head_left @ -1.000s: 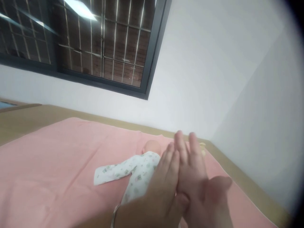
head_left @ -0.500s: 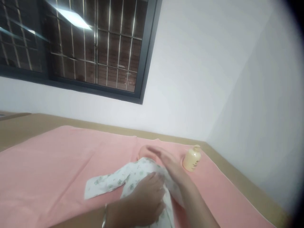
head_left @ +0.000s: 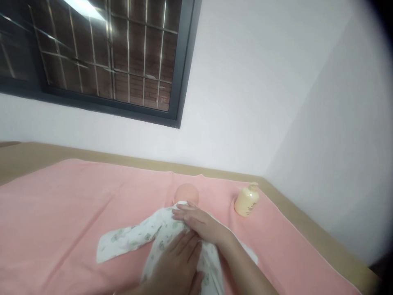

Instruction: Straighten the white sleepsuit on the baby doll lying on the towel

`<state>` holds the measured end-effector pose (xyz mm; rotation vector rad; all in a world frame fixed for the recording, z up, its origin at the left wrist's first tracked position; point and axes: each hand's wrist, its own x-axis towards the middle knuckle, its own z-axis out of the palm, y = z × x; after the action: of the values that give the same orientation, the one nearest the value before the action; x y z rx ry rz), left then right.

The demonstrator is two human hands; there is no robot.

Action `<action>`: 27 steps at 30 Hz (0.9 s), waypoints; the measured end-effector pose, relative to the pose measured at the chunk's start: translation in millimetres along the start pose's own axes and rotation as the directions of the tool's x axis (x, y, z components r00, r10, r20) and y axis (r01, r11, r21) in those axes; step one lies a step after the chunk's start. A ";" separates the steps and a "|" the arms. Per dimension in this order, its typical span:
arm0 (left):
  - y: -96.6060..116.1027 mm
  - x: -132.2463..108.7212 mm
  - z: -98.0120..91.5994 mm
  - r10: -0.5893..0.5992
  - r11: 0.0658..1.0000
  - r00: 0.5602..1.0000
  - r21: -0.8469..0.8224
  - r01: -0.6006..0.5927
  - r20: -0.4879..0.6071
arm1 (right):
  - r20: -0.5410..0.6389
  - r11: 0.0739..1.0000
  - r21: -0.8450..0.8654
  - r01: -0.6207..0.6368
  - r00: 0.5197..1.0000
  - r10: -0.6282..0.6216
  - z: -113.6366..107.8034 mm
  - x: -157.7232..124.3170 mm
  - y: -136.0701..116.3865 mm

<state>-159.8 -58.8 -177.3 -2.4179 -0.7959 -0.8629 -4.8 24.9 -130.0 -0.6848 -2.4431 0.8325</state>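
Note:
A baby doll in a white long-sleeved garment with a small green print lies on its length in front of me. Its bald, skin-toned head points toward the wall, with no facial features visible. My left hand rests flat on the doll's torso, fingers extended. Just beyond it, my right hand lies across the upper body below the head, fingers stretched out on the fabric. One sleeve spreads to the left; the other is partly hidden behind my right forearm.
A cream pump bottle stands right of the doll's head. A creased pink cloth covers most of the tan surface. White walls meet behind it, with a dark-framed, barred window at upper left.
My right hand has come down from beside the doll's head onto its upper body. My left hand has flattened out on the torso. The view has shifted slightly.

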 end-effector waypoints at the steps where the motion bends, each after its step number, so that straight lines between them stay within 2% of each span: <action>1: 2.0 -2.9 0.1 -0.023 0.999 1.000 0.039 0.024 -0.012 | -0.003 1.000 -0.005 -0.005 1.000 0.005 -0.1 -0.5 2.3; 5: 9.8 -10.6 3.1 -0.013 0.994 0.995 0.110 0.024 -0.094 | -0.010 0.999 -0.037 -0.037 0.999 0.037 -0.6 -2.3 1.2; 8: 15.8 -13.1 10.3 0.073 0.997 0.976 0.046 -0.065 -0.203 | 0.024 0.994 -0.093 -0.057 0.998 0.059 2.7 -0.8 -12.2; 10: 19.7 -13.0 14.6 0.134 0.989 0.957 -0.024 -0.144 -0.256 | 0.070 0.983 -0.182 -0.021 0.997 0.034 8.1 3.3 -22.6; 13: 23.3 -10.4 14.9 0.153 0.977 0.957 -0.106 -0.184 -0.248 | 0.095 0.932 -0.360 0.044 0.995 -0.010 15.5 11.9 -29.8; 15: 23.3 -8.2 11.3 0.147 0.975 0.964 -0.131 -0.179 -0.223 | 0.086 0.888 -0.457 0.044 0.996 -0.005 15.8 15.3 -27.1; 19: 20.3 -5.5 9.0 0.154 0.969 0.963 -0.154 -0.191 -0.223 | 0.055 0.844 -0.532 -0.073 0.991 0.121 9.3 7.0 -20.8; 22: 18.8 -6.3 16.2 0.180 0.960 0.956 -0.171 -0.222 -0.230 | 0.026 0.815 -0.560 -0.146 0.981 0.194 10.2 -6.5 -29.3; 27: 20.7 -12.3 24.5 0.107 0.976 0.976 -0.169 -0.140 -0.191 | 0.180 0.841 -0.536 0.075 0.983 0.027 19.3 -4.9 -43.4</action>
<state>-144.0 -64.3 -207.3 -2.4688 -0.5119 -1.1293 -25.2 -16.1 -116.5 -0.7956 -2.8766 0.1756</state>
